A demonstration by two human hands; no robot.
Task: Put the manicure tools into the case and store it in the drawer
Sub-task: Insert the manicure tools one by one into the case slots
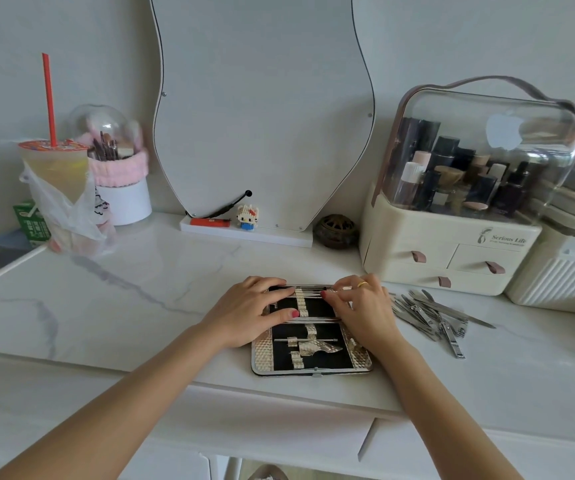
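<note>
An open manicure case [313, 355] with a black lining and gold straps lies flat on the marble dressing table near its front edge. A thin metal tool [305, 340] sits under straps in its near half. My left hand [248, 313] rests on the case's left side, fingers on its far half. My right hand [362, 306] is over the far right corner, its fingertips pinching a thin metal tool [308, 292] that lies across the far half. A pile of loose steel manicure tools [431, 313] lies on the table to the right of the case.
A cream cosmetics organiser [452, 258] with small drawers stands at the right behind the tool pile. A wavy mirror [262, 116] stands at the back, a bagged drink cup [57, 188] and brush holder at the left. The table's own drawer front [279, 434] runs below the edge.
</note>
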